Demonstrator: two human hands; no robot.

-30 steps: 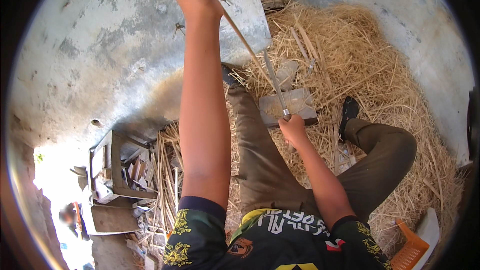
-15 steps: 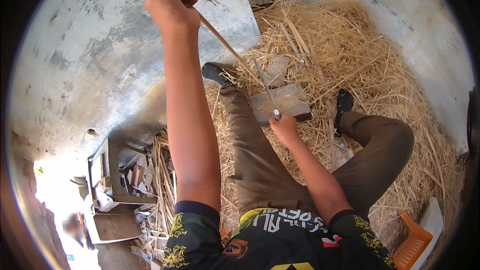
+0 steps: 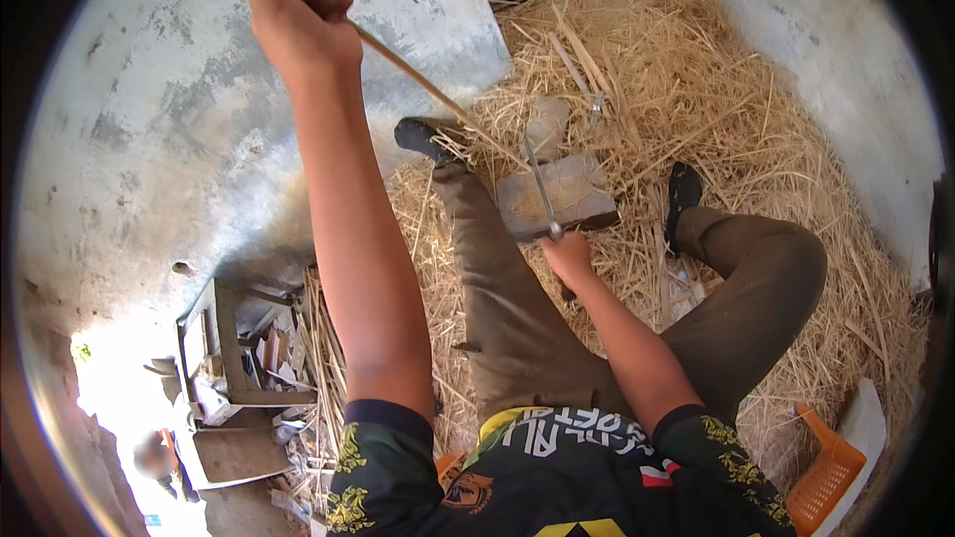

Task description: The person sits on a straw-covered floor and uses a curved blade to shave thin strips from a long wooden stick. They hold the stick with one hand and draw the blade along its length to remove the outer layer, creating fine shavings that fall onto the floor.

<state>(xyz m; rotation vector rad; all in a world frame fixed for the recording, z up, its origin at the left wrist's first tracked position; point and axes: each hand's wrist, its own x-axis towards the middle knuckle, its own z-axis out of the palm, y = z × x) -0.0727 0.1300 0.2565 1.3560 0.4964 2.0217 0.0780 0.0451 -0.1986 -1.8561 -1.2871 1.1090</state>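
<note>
My left hand (image 3: 303, 25), arm stretched out at upper left, is closed around a long thin bamboo stick (image 3: 428, 88). The stick slants down to the right, and its lower end meets a knife near the blade's tip. In my closed right hand (image 3: 571, 259) is the handle of that knife (image 3: 542, 185), its narrow blade pointing up and away from me. Blade and stick end are over a grey block (image 3: 587, 187) lying between my legs. Fingers hide most of the knife handle.
Straw-like shavings (image 3: 696, 70) cover the floor around my legs. A wooden frame (image 3: 229, 338) with scraps stands at lower left, near a bright opening with a person (image 3: 164, 457). An orange plastic basket (image 3: 828, 472) lies at lower right. Worn walls (image 3: 179, 119) enclose the space.
My left hand has moved left and slightly up, drawing the stick along with it. The knife blade has turned slightly more upright, while my right hand has shifted only a little.
</note>
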